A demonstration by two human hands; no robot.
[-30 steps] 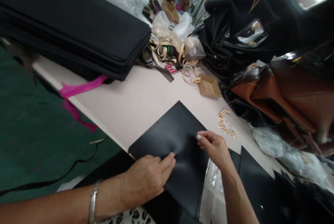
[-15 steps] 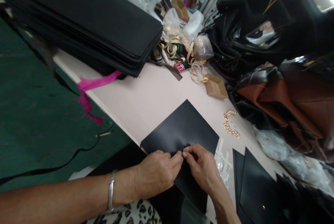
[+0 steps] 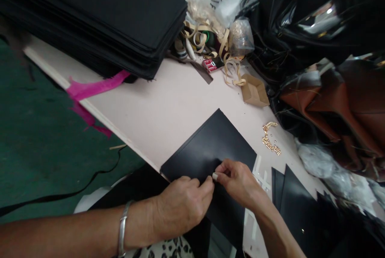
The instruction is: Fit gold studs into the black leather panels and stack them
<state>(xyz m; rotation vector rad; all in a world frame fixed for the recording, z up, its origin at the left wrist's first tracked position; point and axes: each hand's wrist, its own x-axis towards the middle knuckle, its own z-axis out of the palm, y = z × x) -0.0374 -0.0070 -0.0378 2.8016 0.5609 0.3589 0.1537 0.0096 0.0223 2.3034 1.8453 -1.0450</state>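
A black leather-like panel point(image 3: 207, 142) lies at the table's front edge, its near part reaching toward my lap. Over its middle my left hand point(image 3: 186, 202) is closed, thumb and fingers pressed together. My right hand point(image 3: 237, 180) pinches right beside it, the fingertips of both hands almost touching. Whatever sits between the fingertips is too small and hidden to make out. The panel's surface dips a little just beyond the fingertips. To the right lies a small heap of gold-coloured metal pieces point(image 3: 270, 140), apart from both hands.
A thick stack of black sheets point(image 3: 120, 17) fills the back left, with a pink strip point(image 3: 99, 85) by it. Behind are a small cardboard box point(image 3: 255, 91), beige ribbon and plastic bags. Brown and black bags point(image 3: 339, 97) line the right; more black panels point(image 3: 296, 198) lie nearer.
The view has shifted, so the black stack appears larger and farther left. Both hands stay pinched together at about the same spot on the panel.
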